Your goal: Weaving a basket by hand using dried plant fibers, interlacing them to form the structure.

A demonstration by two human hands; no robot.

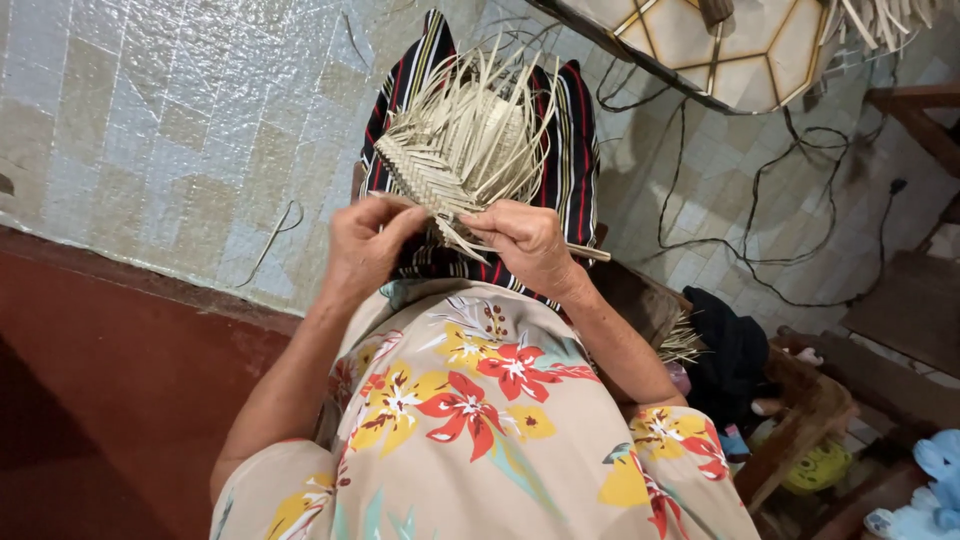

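Gripped between both hands: one partly woven piece of pale straw (pixel 452 150), held over the lap at the near edge of its plaited band.

Left hand (pixel 365 245): fingers curled and closed on the lower left corner of the plaited band; thumb laid over the top of the weave.

Right hand (pixel 530 245): fingers closed on the lower right of the same piece, with loose strands pinched beneath the knuckles. A thin pale stick (pixel 588 253) is seen projecting to the right from under this hand; whether it is clasped by the fingers cannot be told.

Woven piece: a tight herringbone band is noted along its left and near side; the remainder is made up of unwoven strips fanned upward and outward, away from the body. It is positioned above a striped cloth (pixel 575 130) in black, red and white, which is draped over the knees.

Garment: a beige floral dress (pixel 480 420), printed with red and yellow flowers, is worn by the person and fills the lower middle of the view.

Surroundings: a pale tiled floor (pixel 180 120) is recorded beyond the knees, with a dark cable (pixel 760 230) trailed across it at right. A bundle of loose straw (pixel 682 342) is placed beside the right forearm, next to a dark cloth (pixel 730 355).
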